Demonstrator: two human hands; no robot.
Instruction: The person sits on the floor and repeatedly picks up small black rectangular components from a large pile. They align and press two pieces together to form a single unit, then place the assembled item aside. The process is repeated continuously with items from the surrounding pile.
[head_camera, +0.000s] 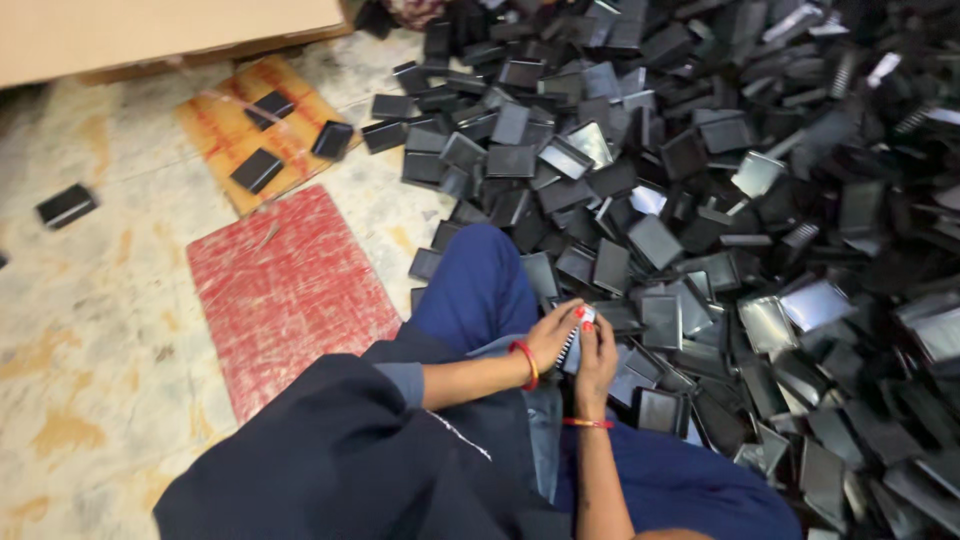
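On the floor, with my blue-clad knee (478, 285) drawn up in front of me, I sat at the edge of a great heap of black plastic pieces (720, 200) that spread away to my right and ahead. Both my hands met just past the knee around one small black ribbed part (570, 350). My left hand (553, 335), the one with the red bangle (526, 363) at the wrist, curled over it from the left, fingers pressed onto its top. My right hand (597, 360), with a thin red thread on the wrist, closed against it from the right, fingers bunched and gripping its other side. So the part sat pinched between the two hands, touching both, neither nearer than the other. Its long axis ran tilted, the upper end leaning away from me and to the right, the lower end down toward my lap; the ribbed edge showed between my palms. How firmly each finger bore on it I could not tell from that angle.

The pile lay just beside my right hand, its closest pieces almost under my wrist. Well apart on my left lay a red mat (288, 290), and beyond it an orange board (215, 130) carrying a few loose black pieces.
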